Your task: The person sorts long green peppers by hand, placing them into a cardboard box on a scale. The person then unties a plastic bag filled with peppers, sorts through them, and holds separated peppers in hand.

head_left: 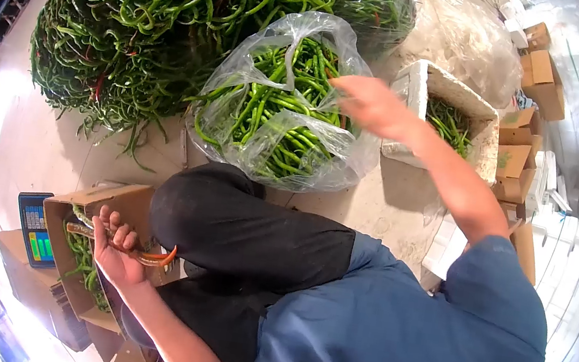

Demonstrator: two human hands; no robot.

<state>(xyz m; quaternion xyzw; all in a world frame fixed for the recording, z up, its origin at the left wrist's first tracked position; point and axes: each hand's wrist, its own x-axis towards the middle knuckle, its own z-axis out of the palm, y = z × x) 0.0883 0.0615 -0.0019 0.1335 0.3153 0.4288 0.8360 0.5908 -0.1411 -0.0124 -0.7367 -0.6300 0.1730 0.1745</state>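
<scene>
My left hand (121, 246) is closed around a few reddish-brown and orange peppers (158, 259), above the cardboard box (131, 202) at the lower left. Green peppers (83, 256) lie inside that box. My right hand (367, 103) is over the right side of an open clear plastic bag (357, 150) filled with green peppers (267, 104). Motion blurs its fingers, and whether they hold anything is unclear.
A large heap of green peppers (135, 18) covers the upper left. Right of the bag stands a white foam box (487, 146) with thin peppers inside. A blue scale (38, 231) is beside the cardboard box. Cardboard boxes (540, 79) and white foam pieces (575, 258) line the right.
</scene>
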